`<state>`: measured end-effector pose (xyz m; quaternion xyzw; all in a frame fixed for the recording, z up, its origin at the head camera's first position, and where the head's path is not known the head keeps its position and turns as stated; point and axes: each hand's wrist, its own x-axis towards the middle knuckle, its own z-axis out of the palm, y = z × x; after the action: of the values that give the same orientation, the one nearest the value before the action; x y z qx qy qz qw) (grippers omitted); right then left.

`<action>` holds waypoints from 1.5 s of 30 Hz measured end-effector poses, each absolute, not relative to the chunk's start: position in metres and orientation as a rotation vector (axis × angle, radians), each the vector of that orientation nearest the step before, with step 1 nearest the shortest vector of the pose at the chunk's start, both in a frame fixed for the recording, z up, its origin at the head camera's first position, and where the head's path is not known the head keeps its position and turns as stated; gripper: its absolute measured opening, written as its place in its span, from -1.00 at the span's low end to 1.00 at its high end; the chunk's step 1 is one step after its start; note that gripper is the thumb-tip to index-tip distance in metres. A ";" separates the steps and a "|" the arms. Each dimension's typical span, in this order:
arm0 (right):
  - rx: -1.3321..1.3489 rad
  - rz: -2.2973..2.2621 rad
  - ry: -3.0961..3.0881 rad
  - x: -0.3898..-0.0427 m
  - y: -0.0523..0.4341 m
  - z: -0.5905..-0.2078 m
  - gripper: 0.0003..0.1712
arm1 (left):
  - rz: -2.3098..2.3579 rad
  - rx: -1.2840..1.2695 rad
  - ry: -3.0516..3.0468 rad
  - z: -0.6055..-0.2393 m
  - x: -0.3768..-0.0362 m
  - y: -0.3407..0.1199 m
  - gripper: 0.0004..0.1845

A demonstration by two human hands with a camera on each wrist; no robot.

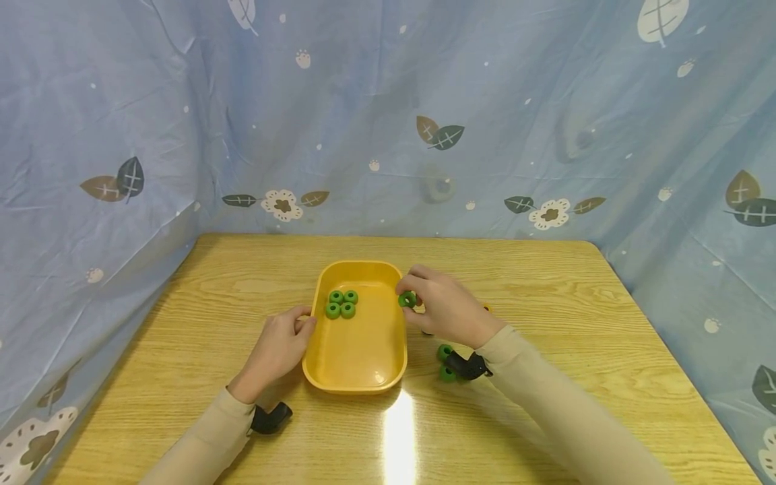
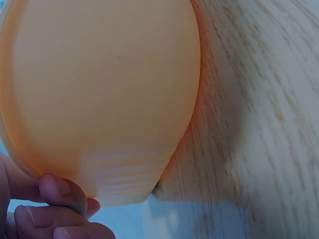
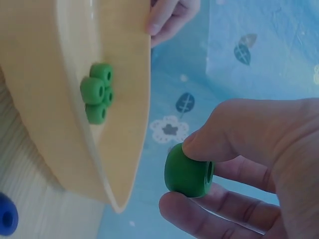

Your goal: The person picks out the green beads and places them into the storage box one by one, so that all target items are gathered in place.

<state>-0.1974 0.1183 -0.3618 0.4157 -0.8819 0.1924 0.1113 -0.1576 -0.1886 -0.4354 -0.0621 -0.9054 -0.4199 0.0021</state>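
Note:
A yellow tray (image 1: pixel 364 350) lies in the middle of the wooden table (image 1: pixel 545 283). Several green rings (image 1: pixel 342 304) sit together at its far left end, also seen in the right wrist view as green rings (image 3: pixel 97 92) inside the tray (image 3: pixel 60 129). My right hand (image 1: pixel 413 300) pinches one green ring (image 1: pixel 406 300) between thumb and fingers just over the tray's right rim; close up, the ring (image 3: pixel 187 173) shows its hole sideways. My left hand (image 1: pixel 303 325) holds the tray's left rim, its fingers (image 2: pixel 57 191) curled against the outer wall (image 2: pixel 99 99).
Two more green rings (image 1: pixel 446 362) lie on the table by my right wrist. A blue bead (image 3: pixel 7 217) lies on the table beside the tray. Blue patterned cloth (image 1: pixel 388 114) hangs behind and on both sides of the table.

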 end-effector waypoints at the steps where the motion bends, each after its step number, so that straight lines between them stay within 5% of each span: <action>1: 1.233 0.563 -2.580 -0.198 0.116 -0.363 -0.81 | -1.318 -0.194 -2.841 -0.435 -0.158 -0.189 -0.63; 45: 1.355 0.548 -2.850 -0.227 0.024 -0.389 -0.73 | -1.320 -0.208 -2.828 -0.439 -0.160 -0.191 -0.64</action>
<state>-0.2273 0.0241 -0.3890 0.4228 -0.8894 0.1711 -0.0307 -0.1596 -0.1914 -0.4388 -0.0666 -0.9041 -0.4220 0.0070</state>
